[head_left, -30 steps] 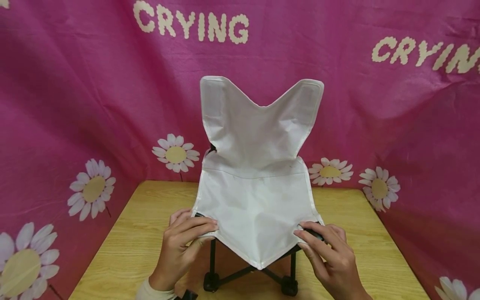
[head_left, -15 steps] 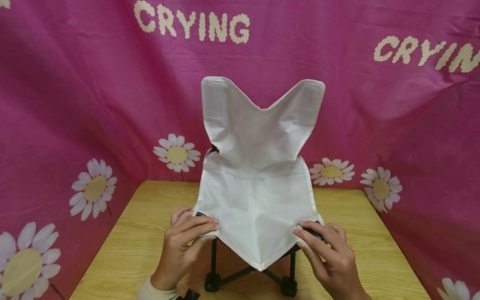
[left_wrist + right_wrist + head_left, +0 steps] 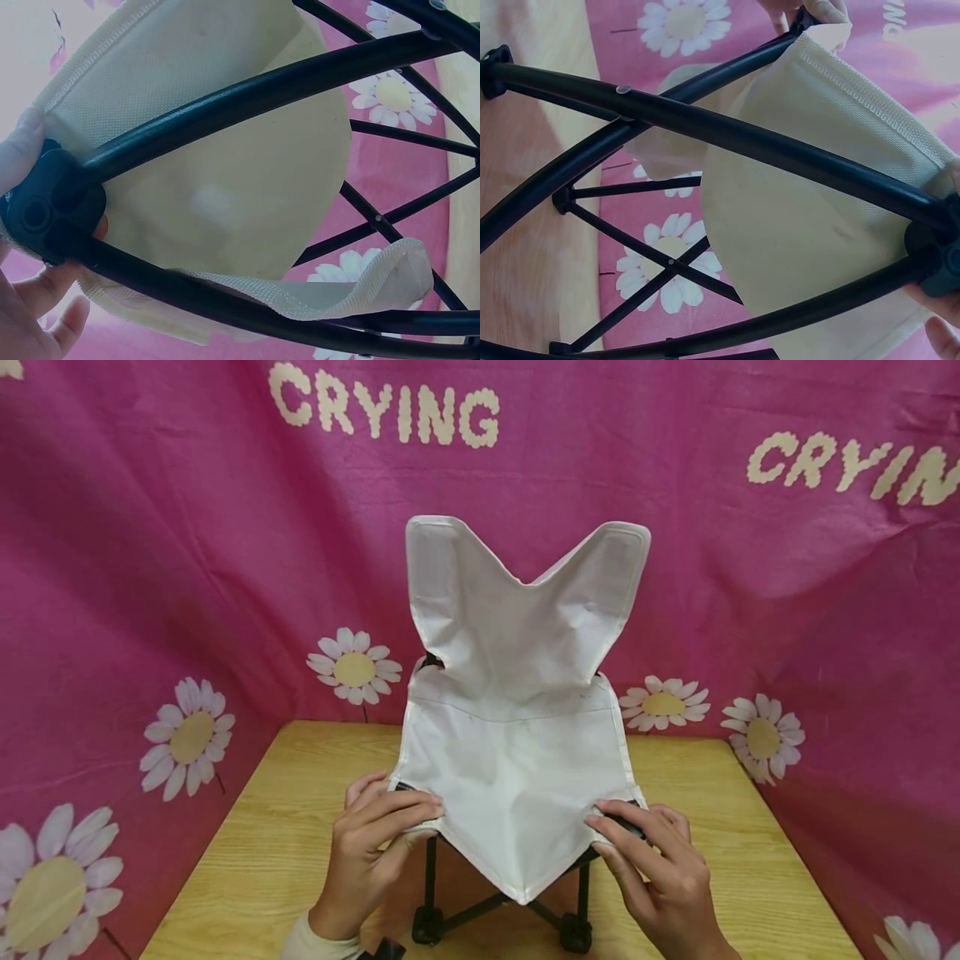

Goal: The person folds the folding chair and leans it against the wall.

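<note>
White folding chair (image 3: 519, 702) upright on wooden surface (image 3: 757, 868). Left hand (image 3: 371, 852) at chair's near left corner, grip pinching seat cloth (image 3: 517, 793); right hand (image 3: 667, 868) at chair's near right corner, grip pinching cloth too. Black legs (image 3: 240, 109) under seat, pink flowered curtain (image 3: 637, 443) behind chair.

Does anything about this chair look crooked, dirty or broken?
Nothing looks broken. The back is creased near its sides, and the underside of the seat shows a faint smudge that interrupts the plain fabric, maybe dirt or shadow. The left hand and right hand partly cover the front corners.
</note>
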A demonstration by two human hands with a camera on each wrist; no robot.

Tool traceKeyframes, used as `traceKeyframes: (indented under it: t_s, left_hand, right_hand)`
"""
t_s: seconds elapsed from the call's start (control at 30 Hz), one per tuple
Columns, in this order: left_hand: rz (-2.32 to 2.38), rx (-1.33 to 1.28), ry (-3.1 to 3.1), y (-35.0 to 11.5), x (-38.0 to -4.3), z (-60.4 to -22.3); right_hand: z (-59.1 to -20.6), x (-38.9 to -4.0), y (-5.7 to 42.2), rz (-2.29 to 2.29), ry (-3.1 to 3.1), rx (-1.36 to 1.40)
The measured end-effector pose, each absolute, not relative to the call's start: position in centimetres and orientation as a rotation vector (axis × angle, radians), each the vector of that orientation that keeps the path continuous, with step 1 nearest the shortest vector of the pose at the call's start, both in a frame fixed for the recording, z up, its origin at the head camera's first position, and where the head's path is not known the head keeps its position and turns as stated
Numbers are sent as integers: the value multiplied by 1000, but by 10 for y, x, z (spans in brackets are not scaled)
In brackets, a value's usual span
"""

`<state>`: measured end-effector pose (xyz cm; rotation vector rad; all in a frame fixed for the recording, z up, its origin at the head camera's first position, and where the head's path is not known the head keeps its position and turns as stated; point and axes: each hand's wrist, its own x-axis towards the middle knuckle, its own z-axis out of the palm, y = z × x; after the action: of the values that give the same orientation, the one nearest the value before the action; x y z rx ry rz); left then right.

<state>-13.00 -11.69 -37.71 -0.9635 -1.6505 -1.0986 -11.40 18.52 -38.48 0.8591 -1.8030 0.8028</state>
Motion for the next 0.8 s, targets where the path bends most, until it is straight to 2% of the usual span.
traceKeyframes:
  t_s: [0.8]
  left_hand:
    - [-1109,-960,-1630,-112,-131,-375]
  right_hand:
    - [-377,-114,176,817,-1768,864]
